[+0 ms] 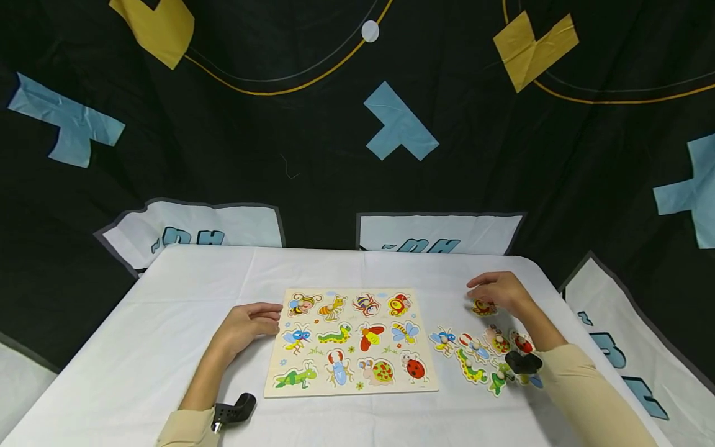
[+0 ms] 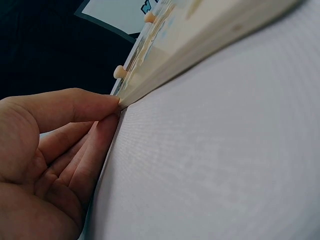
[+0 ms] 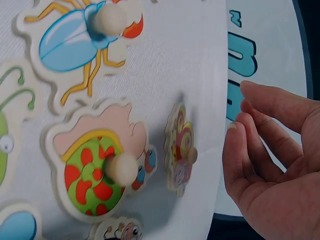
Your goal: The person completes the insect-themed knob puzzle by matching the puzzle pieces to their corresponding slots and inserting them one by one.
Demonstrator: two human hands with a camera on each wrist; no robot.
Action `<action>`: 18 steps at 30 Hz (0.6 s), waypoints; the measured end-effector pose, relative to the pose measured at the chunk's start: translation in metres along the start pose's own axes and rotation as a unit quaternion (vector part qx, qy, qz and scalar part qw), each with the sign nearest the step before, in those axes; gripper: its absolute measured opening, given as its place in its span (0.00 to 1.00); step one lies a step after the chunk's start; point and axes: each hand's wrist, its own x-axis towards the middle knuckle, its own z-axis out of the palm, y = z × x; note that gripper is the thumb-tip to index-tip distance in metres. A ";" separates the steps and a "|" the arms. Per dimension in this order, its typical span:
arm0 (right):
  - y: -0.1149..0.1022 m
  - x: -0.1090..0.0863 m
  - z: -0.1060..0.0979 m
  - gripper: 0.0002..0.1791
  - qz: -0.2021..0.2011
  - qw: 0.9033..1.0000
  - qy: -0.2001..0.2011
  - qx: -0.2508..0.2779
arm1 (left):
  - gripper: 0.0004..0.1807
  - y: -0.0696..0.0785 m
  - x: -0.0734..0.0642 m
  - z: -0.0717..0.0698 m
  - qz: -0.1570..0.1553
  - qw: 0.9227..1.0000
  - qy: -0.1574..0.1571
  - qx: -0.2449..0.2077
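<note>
A wooden puzzle board [image 1: 352,388] with insect pictures lies on the white table. Straight fingers of my left hand [image 1: 246,329] touch its left edge; in the left wrist view that hand [image 2: 60,145] has fingertips against the board's side [image 2: 170,70], where small knobs stand up. My right hand [image 1: 499,292] hovers over a butterfly puzzle piece [image 1: 483,308]. The right wrist view has this knobbed piece [image 3: 178,150] tilted, almost side-on, apart from the loosely bent fingers of the right hand [image 3: 275,150], which hold nothing.
Right of the board lie several loose pieces: a mosquito [image 1: 443,339], a caterpillar [image 1: 470,366], a snail [image 3: 95,170], a blue beetle [image 3: 70,40] and a ladybug [image 1: 521,341]. Some overlap. Behind the table [image 1: 313,267] hangs a black cloth [image 1: 313,161].
</note>
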 end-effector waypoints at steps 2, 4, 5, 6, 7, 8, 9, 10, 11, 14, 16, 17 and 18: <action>0.002 -0.001 -0.002 0.22 0.003 1.000 0.001 0.004 | 0.30 0.000 0.000 0.000 0.000 1.000 0.000 0.004; 0.005 -0.002 -0.003 0.22 0.002 1.000 0.001 0.003 | 0.30 0.000 0.000 0.000 0.000 1.000 -0.001 0.005; 0.006 -0.002 -0.004 0.23 0.001 1.000 0.002 0.003 | 0.29 0.001 0.000 0.000 -0.001 1.000 -0.001 0.005; 0.008 -0.002 -0.004 0.23 0.001 1.000 0.001 0.003 | 0.29 0.001 -0.001 0.000 -0.001 1.000 -0.001 0.007; 0.009 -0.003 -0.005 0.23 0.001 1.000 0.001 0.003 | 0.29 0.001 -0.001 0.000 -0.001 1.000 -0.001 0.008; 0.011 -0.003 -0.006 0.23 0.001 1.000 -0.001 0.004 | 0.29 0.001 -0.001 -0.001 0.000 1.000 0.000 0.010; 0.013 -0.002 -0.007 0.23 0.003 1.000 0.000 0.008 | 0.29 0.001 -0.001 -0.001 0.001 1.000 -0.001 0.011; 0.015 -0.002 -0.007 0.23 0.005 1.000 0.000 0.011 | 0.29 0.001 -0.001 -0.001 0.002 1.000 -0.001 0.010; 0.017 -0.002 -0.008 0.23 0.009 1.000 0.001 0.016 | 0.29 0.001 -0.001 -0.001 0.002 1.000 -0.001 0.011; 0.023 -0.001 -0.010 0.23 0.020 1.000 0.004 0.024 | 0.29 0.001 0.000 -0.001 0.004 1.000 -0.005 0.004; 0.026 0.000 -0.010 0.23 0.028 0.999 0.007 0.022 | 0.29 0.001 0.000 0.000 0.004 1.000 -0.006 0.001; 0.028 0.001 -0.011 0.23 0.031 0.999 0.007 0.021 | 0.29 0.001 0.000 0.000 0.004 1.000 -0.005 0.001; 0.030 0.001 -0.011 0.23 0.033 0.999 0.008 0.020 | 0.29 0.001 0.000 0.000 0.004 1.000 -0.005 0.001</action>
